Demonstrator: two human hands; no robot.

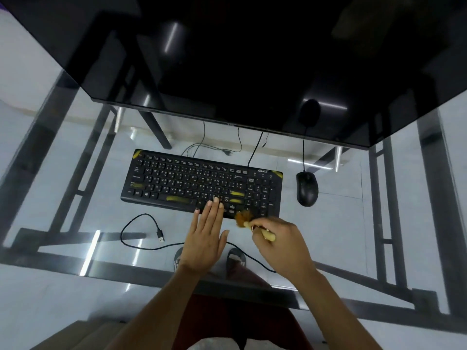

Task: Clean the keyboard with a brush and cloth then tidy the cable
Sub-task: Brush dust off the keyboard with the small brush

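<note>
Glass forms the top of the counter [328, 223], so the dark frame and the pale floor show through it. At the far side a big black monitor [240, 59] leans over the scene.

On the glass lies a black keyboard [177, 180] with several yellow smears on its keys and corners. Right of it, a little apart, sits a black mouse [307, 188]. Near the person, a loose black cable [141, 236] makes a loop on the glass, and its plug end lies free at the left of the hands. I see no cloth in this view.

The left hand [206, 236] is open and flat, its fingertips resting on the near edge of the keyboard to hold it steady. The right hand [283, 245] is closed around the pale handle of a small brush [249, 221], whose brown bristles touch the near right corner of the keyboard.

I judge that the brushing step is going on and many smears remain. The risks: the keyboard may slide on the smooth glass if the left hand presses too lightly, dirt may be swept onto the glass or toward the mouse, and the right wrist may catch the loose cable passing under it.
</note>
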